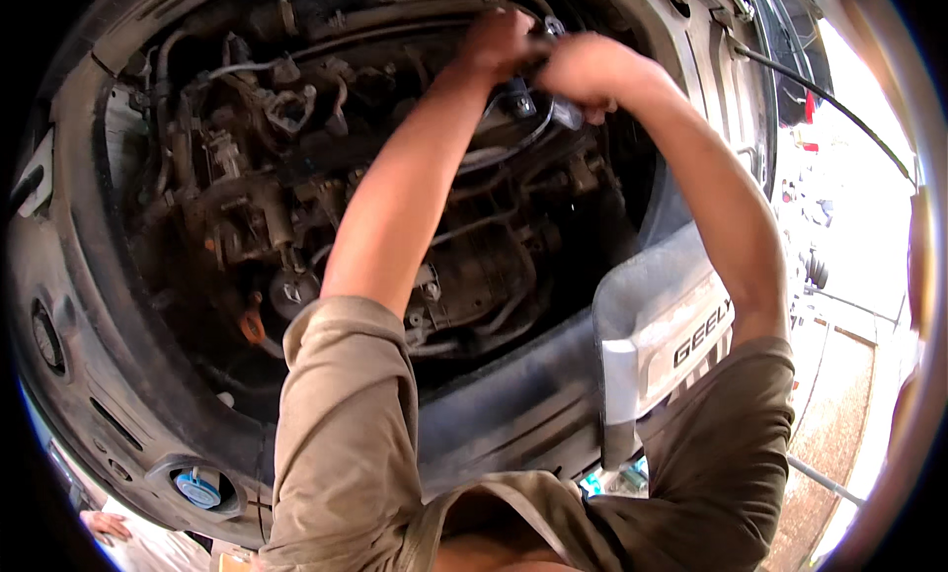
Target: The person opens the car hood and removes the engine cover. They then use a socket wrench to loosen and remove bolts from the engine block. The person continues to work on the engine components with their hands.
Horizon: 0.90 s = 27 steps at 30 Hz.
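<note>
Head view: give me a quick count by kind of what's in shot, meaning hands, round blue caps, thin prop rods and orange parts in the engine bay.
Hands: 2, left hand and right hand, both on a dark part deep in the bay
Blue cap: 1
Thin rod: 1
Orange part: 1
Total: 5

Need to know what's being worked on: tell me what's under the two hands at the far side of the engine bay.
Under the left hand and right hand show a black cable loop and a small dark connector-like part. The fingers cover whatever they grip, so it cannot be identified. Rusty engine parts lie nearer, left.
</note>
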Each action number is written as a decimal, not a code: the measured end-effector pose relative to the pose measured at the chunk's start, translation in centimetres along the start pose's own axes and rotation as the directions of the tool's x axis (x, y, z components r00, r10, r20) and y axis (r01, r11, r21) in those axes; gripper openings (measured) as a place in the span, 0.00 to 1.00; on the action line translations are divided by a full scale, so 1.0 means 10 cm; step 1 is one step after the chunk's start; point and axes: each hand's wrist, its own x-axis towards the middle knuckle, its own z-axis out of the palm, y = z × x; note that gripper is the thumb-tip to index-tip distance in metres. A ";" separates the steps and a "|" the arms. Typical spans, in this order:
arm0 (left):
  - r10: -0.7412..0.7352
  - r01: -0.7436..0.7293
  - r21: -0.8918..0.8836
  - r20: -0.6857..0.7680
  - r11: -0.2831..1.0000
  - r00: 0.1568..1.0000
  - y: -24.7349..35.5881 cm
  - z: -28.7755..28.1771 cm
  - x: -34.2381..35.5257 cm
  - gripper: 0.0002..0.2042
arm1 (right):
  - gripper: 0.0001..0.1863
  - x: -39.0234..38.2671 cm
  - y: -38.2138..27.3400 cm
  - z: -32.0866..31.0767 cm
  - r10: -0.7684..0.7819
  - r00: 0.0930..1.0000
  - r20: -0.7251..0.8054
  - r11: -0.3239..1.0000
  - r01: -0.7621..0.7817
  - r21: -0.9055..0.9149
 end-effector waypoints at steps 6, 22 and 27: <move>-0.043 0.043 0.013 0.021 0.999 0.999 0.34 0.08 -0.05 0.13 | 0.16 0.13 0.66 0.02 0.184 0.980 -0.082 0.970 -0.194 -0.144; -0.060 0.060 0.032 0.007 0.998 0.998 0.04 0.04 -0.06 0.13 | 0.16 -0.10 -0.10 -0.14 -0.013 0.993 0.115 0.990 -0.003 0.142; -0.063 0.067 0.093 -0.052 0.993 0.997 0.22 0.11 -0.03 0.17 | 0.17 0.04 0.49 -0.01 0.211 0.966 0.146 0.968 -0.227 0.105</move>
